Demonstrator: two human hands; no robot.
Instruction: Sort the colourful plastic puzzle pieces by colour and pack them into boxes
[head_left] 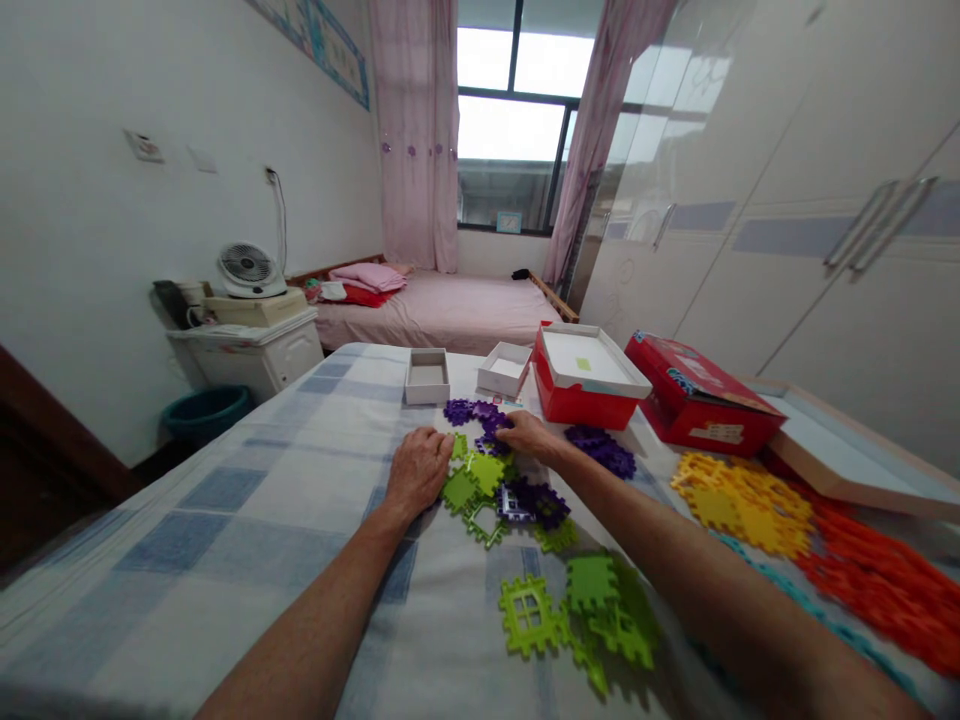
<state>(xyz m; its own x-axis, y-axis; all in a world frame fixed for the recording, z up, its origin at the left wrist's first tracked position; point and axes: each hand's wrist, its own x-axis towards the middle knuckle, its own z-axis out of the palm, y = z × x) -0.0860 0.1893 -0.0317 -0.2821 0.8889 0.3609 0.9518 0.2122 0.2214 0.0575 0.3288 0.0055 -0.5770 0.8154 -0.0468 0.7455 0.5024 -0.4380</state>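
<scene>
The person's L hand (418,466) and R hand (529,438) are both bare, w/ the skin uncovered also at the wrists (399,506). The back of the L hand is a bit bumpy and shows some fine creases; on the R hand, nails etc. are too small to tell. The L forearm (319,612) & the R forearm (660,545) are bare as well; each is narrow at the wrist, then becomes wider, approx. like a long cone. The near part of the R one is blurred.
</scene>
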